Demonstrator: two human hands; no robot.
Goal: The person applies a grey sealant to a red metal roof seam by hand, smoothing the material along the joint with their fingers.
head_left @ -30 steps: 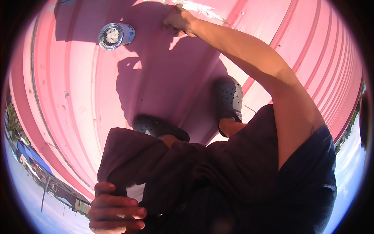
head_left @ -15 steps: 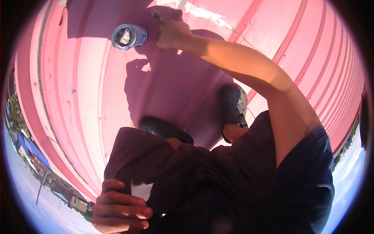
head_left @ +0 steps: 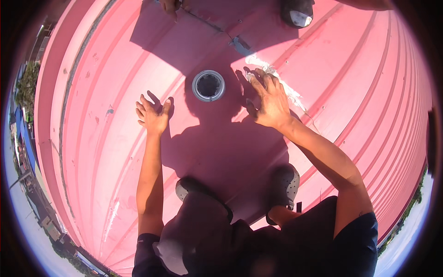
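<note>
I crouch on a pink ribbed metal roof [head_left: 92, 138]. My left hand [head_left: 152, 114] rests flat on the roof with fingers spread, holding nothing, left of a grey round pipe collar [head_left: 208, 86] set in the sheet. My right hand [head_left: 268, 100] is open, fingers spread, pressing on a white smear of sealant [head_left: 281, 85] that runs along a roof seam just right of the collar. Both my grey shoes [head_left: 285, 187] stand on the roof below my hands.
Another person's hand [head_left: 170, 5] and dark shoe [head_left: 297, 11] show at the top edge. A small grey metal piece [head_left: 240, 46] lies above the collar. The roof's edge curves down the left side, with buildings and trees far below.
My left hand left my knee and now lies flat on the roof. My right hand came down beside the collar onto the white sealant. The view swung forward over the collar.
</note>
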